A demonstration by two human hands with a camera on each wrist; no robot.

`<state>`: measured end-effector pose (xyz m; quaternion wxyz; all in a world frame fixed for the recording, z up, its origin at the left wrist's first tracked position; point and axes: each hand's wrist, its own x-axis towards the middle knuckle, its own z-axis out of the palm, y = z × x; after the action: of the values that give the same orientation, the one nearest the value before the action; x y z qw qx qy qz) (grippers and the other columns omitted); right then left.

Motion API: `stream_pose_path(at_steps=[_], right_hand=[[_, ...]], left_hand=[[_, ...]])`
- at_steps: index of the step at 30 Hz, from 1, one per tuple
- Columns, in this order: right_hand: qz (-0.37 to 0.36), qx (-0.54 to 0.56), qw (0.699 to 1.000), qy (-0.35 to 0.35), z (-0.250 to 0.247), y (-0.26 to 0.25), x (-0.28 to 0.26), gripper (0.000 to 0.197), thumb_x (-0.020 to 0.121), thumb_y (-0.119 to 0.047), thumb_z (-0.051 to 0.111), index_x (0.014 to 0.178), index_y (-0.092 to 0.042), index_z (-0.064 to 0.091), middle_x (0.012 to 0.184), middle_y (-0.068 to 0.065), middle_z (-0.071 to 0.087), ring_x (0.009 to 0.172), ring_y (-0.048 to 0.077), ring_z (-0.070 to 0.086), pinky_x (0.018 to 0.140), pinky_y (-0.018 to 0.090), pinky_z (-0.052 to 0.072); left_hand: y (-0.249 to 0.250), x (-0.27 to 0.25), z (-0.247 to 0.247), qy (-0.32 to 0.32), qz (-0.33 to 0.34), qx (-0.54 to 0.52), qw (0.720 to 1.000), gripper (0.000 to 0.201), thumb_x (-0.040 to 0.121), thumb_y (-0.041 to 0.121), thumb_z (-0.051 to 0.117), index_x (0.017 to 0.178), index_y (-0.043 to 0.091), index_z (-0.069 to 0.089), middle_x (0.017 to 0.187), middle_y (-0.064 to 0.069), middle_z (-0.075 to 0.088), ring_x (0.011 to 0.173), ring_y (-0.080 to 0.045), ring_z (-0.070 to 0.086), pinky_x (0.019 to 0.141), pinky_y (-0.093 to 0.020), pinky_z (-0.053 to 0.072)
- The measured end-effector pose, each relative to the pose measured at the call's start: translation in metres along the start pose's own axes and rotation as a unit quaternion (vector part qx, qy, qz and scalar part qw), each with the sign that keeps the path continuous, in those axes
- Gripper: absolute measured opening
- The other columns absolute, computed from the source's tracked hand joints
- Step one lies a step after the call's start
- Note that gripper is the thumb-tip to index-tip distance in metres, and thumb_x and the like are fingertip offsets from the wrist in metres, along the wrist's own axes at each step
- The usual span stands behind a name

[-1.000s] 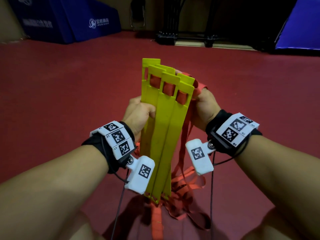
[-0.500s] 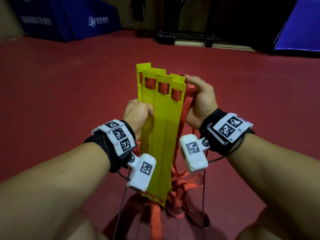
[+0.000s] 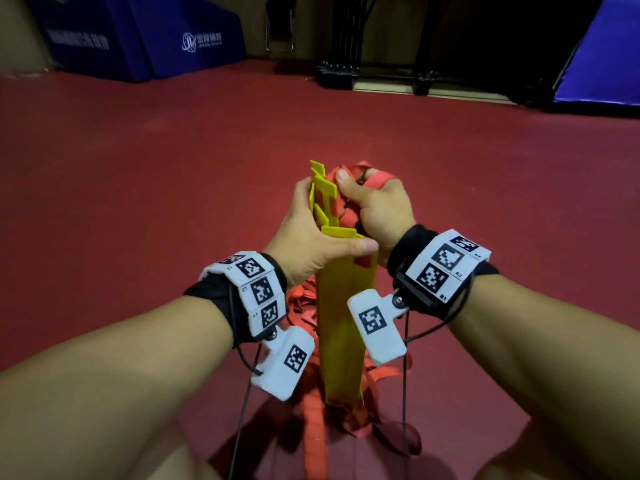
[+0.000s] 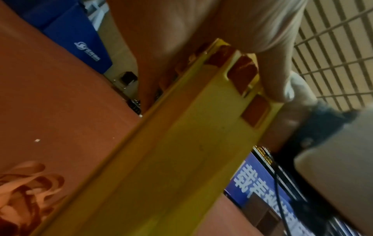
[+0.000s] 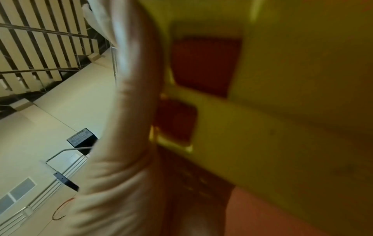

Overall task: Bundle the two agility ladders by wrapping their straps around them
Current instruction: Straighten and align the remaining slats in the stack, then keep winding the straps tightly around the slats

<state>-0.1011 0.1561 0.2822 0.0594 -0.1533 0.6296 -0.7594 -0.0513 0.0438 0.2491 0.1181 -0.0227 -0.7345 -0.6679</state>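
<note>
A stack of yellow ladder rungs stands upright between my forearms in the head view, its lower end in a heap of red straps on the floor. My left hand grips the stack near its top, thumb across the front. My right hand holds the top from the right, with red strap loops over its fingers. The left wrist view shows the yellow rungs with red strap in their slots and my fingers at the end. The right wrist view is blurred: yellow rungs beside my palm.
The red floor stretches all round. Blue mats lie at the far left and another blue mat at the far right. A dark metal rack base stands at the back. My knees show at the bottom edge.
The fanned rungs have been pushed together into a tighter stack and tipped away from me. Both hands moved up to its top end, and strap loops now lie over my right fingers.
</note>
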Motion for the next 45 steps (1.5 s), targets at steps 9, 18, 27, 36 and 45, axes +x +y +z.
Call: stream_pose_path(at_steps=[9, 18, 27, 36, 45], right_hand=[[-0.019, -0.024, 0.995, 0.093, -0.024, 0.008, 0.023, 0.030, 0.097, -0.017, 0.062, 0.067, -0.016, 0.058, 0.056, 0.000, 0.061, 0.052, 0.016, 0.056, 0.061, 0.032, 0.048], [0.082, -0.048, 0.988, 0.119, -0.030, 0.012, 0.025, 0.034, 0.107, -0.020, 0.045, 0.075, -0.011, 0.051, 0.064, 0.007, 0.057, 0.054, 0.018, 0.058, 0.047, 0.026, 0.051], [0.109, -0.049, 0.993, 0.008, -0.032, 0.021, 0.023, 0.039, 0.096, -0.026, 0.062, 0.060, -0.010, 0.060, 0.067, 0.016, 0.054, 0.056, 0.027, 0.051, 0.061, 0.039, 0.043], [0.025, -0.212, 0.961, -0.174, -0.037, 0.027, 0.012, 0.054, 0.071, 0.018, 0.078, 0.113, -0.006, 0.054, 0.082, 0.008, 0.065, 0.067, 0.017, 0.061, 0.062, 0.028, 0.054], [0.051, -0.255, 0.965, -0.038, -0.060, 0.040, 0.036, 0.038, 0.072, -0.006, 0.087, 0.094, -0.018, 0.058, 0.093, 0.003, 0.071, 0.085, 0.018, 0.069, 0.087, 0.040, 0.058]], left_hand=[[0.000, 0.002, -0.020, 0.023, 0.021, -0.036, 0.999, 0.069, 0.059, -0.002, 0.089, 0.116, 0.025, 0.062, 0.091, -0.001, 0.071, 0.075, -0.027, 0.060, 0.052, -0.030, 0.053], [-0.003, 0.004, -0.022, -0.017, -0.005, -0.038, 0.999, 0.063, 0.058, -0.002, 0.074, 0.113, 0.025, 0.060, 0.106, -0.009, 0.070, 0.086, -0.020, 0.067, 0.070, -0.035, 0.057], [-0.009, 0.009, -0.017, 0.003, -0.008, 0.031, 0.999, 0.040, 0.061, 0.014, 0.067, 0.098, 0.030, 0.069, 0.106, 0.000, 0.068, 0.094, -0.016, 0.064, 0.084, -0.037, 0.054], [-0.016, 0.015, -0.020, 0.084, 0.006, 0.043, 0.996, 0.026, 0.079, 0.024, 0.085, 0.098, 0.020, 0.067, 0.095, 0.003, 0.065, 0.087, -0.005, 0.060, 0.081, -0.025, 0.049], [-0.017, 0.014, -0.023, 0.046, -0.060, 0.040, 0.996, 0.051, 0.070, -0.017, 0.071, 0.106, 0.019, 0.063, 0.109, -0.007, 0.070, 0.091, -0.013, 0.066, 0.073, -0.029, 0.058]])
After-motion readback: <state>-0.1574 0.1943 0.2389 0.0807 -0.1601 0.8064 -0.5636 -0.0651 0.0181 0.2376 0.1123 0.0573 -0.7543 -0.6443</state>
